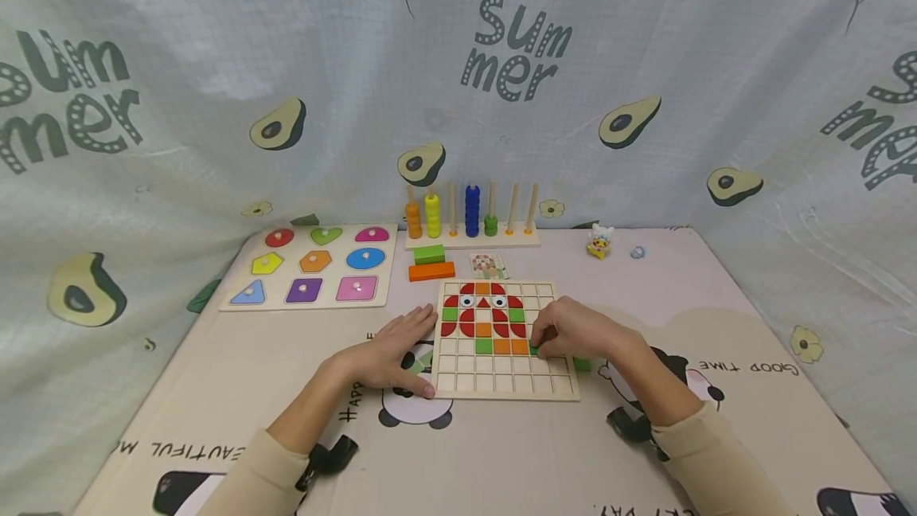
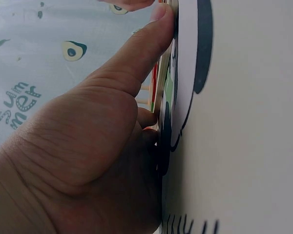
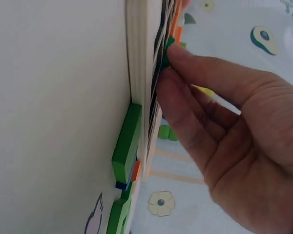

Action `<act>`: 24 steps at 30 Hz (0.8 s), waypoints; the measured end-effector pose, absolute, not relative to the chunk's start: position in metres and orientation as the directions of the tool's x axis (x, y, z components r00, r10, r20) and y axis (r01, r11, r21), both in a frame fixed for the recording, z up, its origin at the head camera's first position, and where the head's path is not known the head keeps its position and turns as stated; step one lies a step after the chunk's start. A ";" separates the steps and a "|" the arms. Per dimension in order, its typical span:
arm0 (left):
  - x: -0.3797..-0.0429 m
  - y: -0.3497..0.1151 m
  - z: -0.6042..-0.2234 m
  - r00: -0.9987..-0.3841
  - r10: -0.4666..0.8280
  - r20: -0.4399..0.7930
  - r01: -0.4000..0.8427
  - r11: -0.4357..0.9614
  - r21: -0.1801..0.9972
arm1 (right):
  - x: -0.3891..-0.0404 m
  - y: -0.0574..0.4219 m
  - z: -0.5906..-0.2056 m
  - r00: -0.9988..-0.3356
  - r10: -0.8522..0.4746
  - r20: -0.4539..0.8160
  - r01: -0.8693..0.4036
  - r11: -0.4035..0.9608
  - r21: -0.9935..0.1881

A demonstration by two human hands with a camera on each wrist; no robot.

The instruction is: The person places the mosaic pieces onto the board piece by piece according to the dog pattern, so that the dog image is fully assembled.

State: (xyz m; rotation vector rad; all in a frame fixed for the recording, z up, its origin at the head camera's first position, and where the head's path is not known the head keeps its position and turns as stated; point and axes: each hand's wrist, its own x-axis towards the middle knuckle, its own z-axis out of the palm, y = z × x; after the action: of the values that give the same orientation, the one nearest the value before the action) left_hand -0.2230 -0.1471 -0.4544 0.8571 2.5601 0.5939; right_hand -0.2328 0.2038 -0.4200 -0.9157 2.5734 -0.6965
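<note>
A wooden grid board lies on the table with red, orange and green tiles forming an owl-like picture with two eyes. My right hand pinches a small green tile between thumb and fingers, at the right end of a row of orange and green tiles. The tile is mostly hidden by the fingertips in the head view. My left hand rests at the board's left side, fingers extended along it and thumb by the near corner. A green block lies on the table beside the board's right edge.
Behind the board are a picture card, an orange block and a green block. A peg stand with coloured beads stands further back. Left is a knobbed shape puzzle; back right, a small toy figure and blue ring.
</note>
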 end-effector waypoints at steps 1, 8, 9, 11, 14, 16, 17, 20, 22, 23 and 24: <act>-0.223 -0.147 -0.455 -0.745 0.633 -0.212 0.474 0.726 0.499 | -0.233 0.204 -0.420 -0.741 -0.659 -0.128 -0.506 0.674 -0.539; -0.222 -0.147 -0.455 -0.750 0.625 -0.216 0.465 0.731 0.500 | -0.239 0.221 -0.418 -0.722 -0.676 -0.144 -0.495 0.651 -0.576; -0.222 -0.147 -0.455 -0.750 0.626 -0.215 0.466 0.730 0.500 | -0.240 0.227 -0.416 -0.727 -0.670 -0.149 -0.484 0.654 -0.581; -0.222 -0.147 -0.455 -0.749 0.627 -0.213 0.469 0.730 0.497 | -0.241 0.241 -0.413 -0.744 -0.646 -0.172 -0.453 0.676 -0.581; -0.223 -0.147 -0.455 -0.748 0.629 -0.211 0.474 0.729 0.494 | -0.242 0.260 -0.411 -0.755 -0.614 -0.230 -0.397 0.707 -0.585; -0.223 -0.147 -0.455 -0.748 0.629 -0.213 0.472 0.729 0.496 | -0.243 0.268 -0.414 -0.746 -0.607 -0.274 -0.356 0.711 -0.606; -0.223 -0.147 -0.455 -0.748 0.628 -0.214 0.471 0.730 0.495 | -0.243 0.270 -0.415 -0.740 -0.607 -0.290 -0.338 0.708 -0.620; -0.223 -0.147 -0.455 -0.748 0.629 -0.212 0.473 0.729 0.495 | -0.246 0.274 -0.421 -0.726 -0.616 -0.305 -0.305 0.687 -0.660; -0.223 -0.147 -0.455 -0.748 0.630 -0.210 0.475 0.729 0.492 | -0.248 0.274 -0.425 -0.723 -0.621 -0.303 -0.305 0.680 -0.667; -0.223 -0.147 -0.455 -0.748 0.630 -0.209 0.477 0.729 0.492 | -0.248 0.275 -0.426 -0.721 -0.624 -0.302 -0.307 0.678 -0.668; -0.223 -0.146 -0.455 -0.748 0.631 -0.206 0.478 0.727 0.492 | -0.249 0.275 -0.427 -0.720 -0.624 -0.303 -0.307 0.679 -0.667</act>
State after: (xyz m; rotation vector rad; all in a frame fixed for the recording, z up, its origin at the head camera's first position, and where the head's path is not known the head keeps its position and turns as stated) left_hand -0.2226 -0.1464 -0.4550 0.8590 2.5702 0.5892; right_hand -0.2486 0.2749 -0.4268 -0.7167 2.3721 -0.8129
